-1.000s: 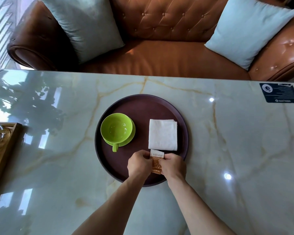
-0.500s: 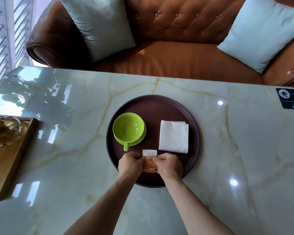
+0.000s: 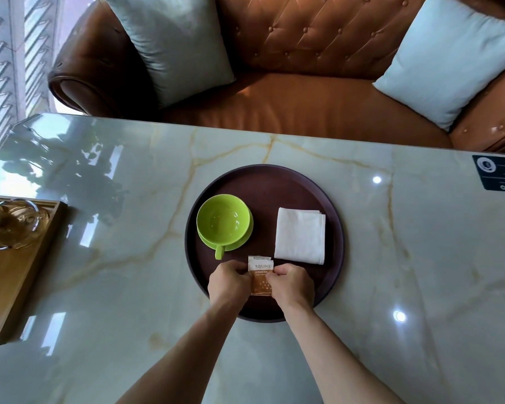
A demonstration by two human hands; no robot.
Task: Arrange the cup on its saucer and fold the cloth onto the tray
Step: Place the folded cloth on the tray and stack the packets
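A shiny marble table stands in front of a brown leather sofa with two pale cushions. A round dark tray lies on the table. The green cup sits on its green saucer on the left part of the tray. The white cloth lies folded on the right part. Near the front of the tray, the left hand and the right hand pinch the two sides of small sugar packets with curled fingers.

If the hands pull too hard, a packet may rip and spill sugar on the tray. A hand could also bump the cup handle, which sticks out just beside it.

I cannot tell how many packets there are. The fingertips are hidden under the hands. A wooden box at the left edge is cut off.
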